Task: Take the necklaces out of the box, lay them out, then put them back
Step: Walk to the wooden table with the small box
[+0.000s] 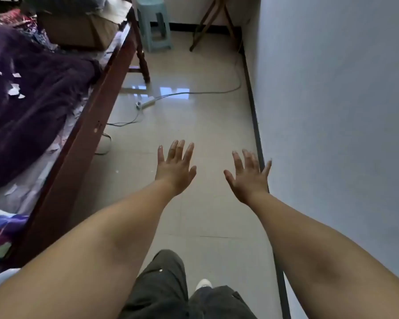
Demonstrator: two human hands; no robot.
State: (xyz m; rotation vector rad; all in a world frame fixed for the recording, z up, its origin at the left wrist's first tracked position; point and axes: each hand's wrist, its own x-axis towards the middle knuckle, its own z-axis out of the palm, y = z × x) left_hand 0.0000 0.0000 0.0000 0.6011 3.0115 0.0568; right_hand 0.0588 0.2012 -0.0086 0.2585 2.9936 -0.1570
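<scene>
Bare forearms out; left hand [175, 169], right hand [248, 178] empty, fingers spread.

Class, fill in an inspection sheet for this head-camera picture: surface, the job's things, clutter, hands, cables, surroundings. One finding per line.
Surface: tiled floor, glossy, mostly bare; no table seen.
Job's things: nothing seen; no box of necklaces in view.
Clutter: purple blanket heaped on the bed, cardboard box at its far end.
Hands: left hand and right hand stretched forward, fingers spread, both empty.
Cables: power strip on the floor, its cable running to the wall.
Surroundings: pale wall on the right, green stool at the far end.
</scene>
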